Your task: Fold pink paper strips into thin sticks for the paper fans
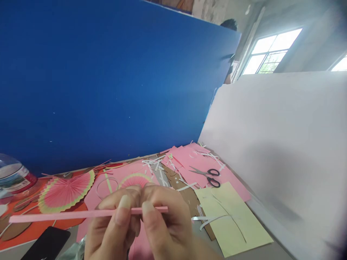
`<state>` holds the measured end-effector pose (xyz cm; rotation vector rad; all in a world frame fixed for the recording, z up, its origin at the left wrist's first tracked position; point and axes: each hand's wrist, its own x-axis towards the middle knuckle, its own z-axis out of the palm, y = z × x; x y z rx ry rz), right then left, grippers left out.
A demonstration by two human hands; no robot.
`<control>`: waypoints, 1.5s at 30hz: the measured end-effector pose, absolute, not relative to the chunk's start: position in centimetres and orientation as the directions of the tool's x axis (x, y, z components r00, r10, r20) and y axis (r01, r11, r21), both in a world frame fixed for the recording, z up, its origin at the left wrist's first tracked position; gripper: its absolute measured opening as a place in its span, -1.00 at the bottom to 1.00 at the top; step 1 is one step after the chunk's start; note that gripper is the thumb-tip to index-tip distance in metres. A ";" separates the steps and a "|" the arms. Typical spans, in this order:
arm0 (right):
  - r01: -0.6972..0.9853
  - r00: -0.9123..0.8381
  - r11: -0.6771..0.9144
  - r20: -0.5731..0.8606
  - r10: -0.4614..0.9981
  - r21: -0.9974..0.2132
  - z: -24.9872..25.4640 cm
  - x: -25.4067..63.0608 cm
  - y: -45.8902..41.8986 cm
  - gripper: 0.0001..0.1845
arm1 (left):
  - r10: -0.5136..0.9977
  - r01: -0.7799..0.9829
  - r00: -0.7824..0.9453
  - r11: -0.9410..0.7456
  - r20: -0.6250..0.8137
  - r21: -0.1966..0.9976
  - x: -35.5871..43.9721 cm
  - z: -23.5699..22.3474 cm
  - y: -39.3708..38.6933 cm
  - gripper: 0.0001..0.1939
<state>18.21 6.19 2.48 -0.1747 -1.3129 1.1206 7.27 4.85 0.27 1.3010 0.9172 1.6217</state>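
In the head view a narrow folded pink paper strip (62, 216) stretches sideways above the table, its longer part reaching to the left. My left hand (114, 220) pinches it between thumb and fingers. Close beside it, my right hand (165, 220) grips the strip near its right end. Both thumbs press on the front of the paper, and the fingers behind are partly hidden. Behind my hands lies a pink and yellow pleated paper fan (135, 178), partly covered by them. A second pleated fan (67, 193) rests at the left.
Scissors (207, 175) with black handles lie on pink paper sheets (187, 159). Yellow paper (235, 220) is at the right, among white scraps. A black phone (47, 243) and a plastic bottle (16, 177) stand left. Blue (116, 79) and white (282, 144) panels enclose the table.
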 end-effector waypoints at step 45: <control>-0.425 -0.269 0.497 0.630 0.729 -0.756 2.8 19.6 6.2 -0.66 | 0.881 -0.174 0.123 -0.434 0.457 0.884 7.2 0.5 4.6 -0.55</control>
